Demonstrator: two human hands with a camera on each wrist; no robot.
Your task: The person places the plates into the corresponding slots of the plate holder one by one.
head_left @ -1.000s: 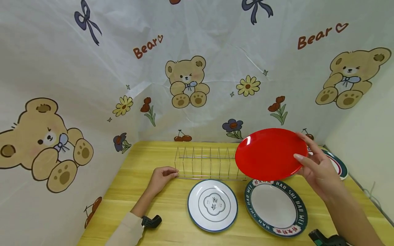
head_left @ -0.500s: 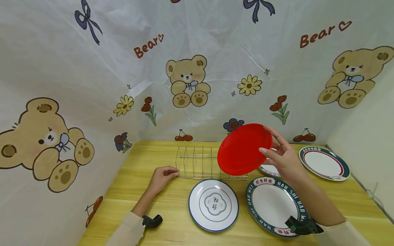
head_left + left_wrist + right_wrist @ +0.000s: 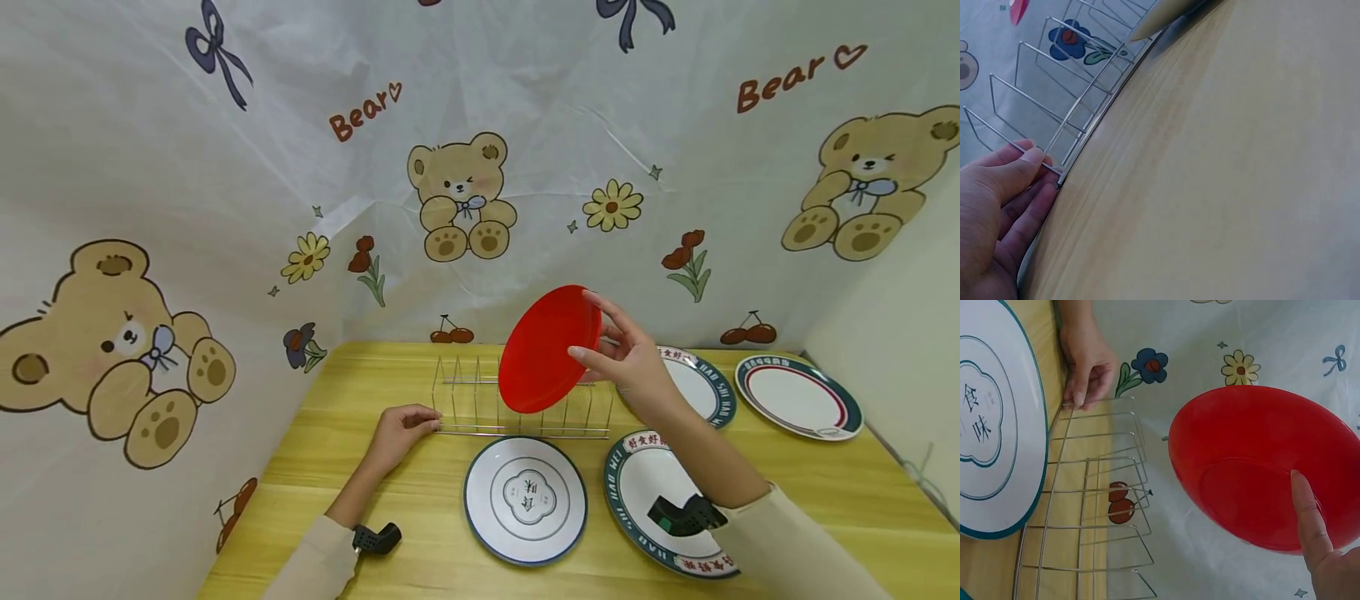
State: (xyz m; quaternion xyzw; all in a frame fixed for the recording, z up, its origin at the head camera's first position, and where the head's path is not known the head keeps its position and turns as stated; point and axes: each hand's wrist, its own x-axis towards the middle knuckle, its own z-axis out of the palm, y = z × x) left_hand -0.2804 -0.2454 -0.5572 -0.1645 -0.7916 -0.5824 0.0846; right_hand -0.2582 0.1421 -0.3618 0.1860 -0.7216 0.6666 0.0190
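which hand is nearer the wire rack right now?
Left. The left hand touches the wire rack at its left end, fingers on the base wire. The right hand holds the red plate above the rack, not touching it.

Right hand (image 3: 1329,562) holds red plate (image 3: 1260,462) by its rim, thumb pressed on the inner face — plate tilted, above the wire dish rack (image 3: 1094,506). Left hand (image 3: 1088,365) grips the rack's far end. White teal-rimmed plate (image 3: 997,425) lies beside the rack on the wooden table (image 3: 1094,456).

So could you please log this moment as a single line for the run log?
right hand: holds red plate tilted above wire dish rack | left hand: grips rack's end | rack: no plates in it
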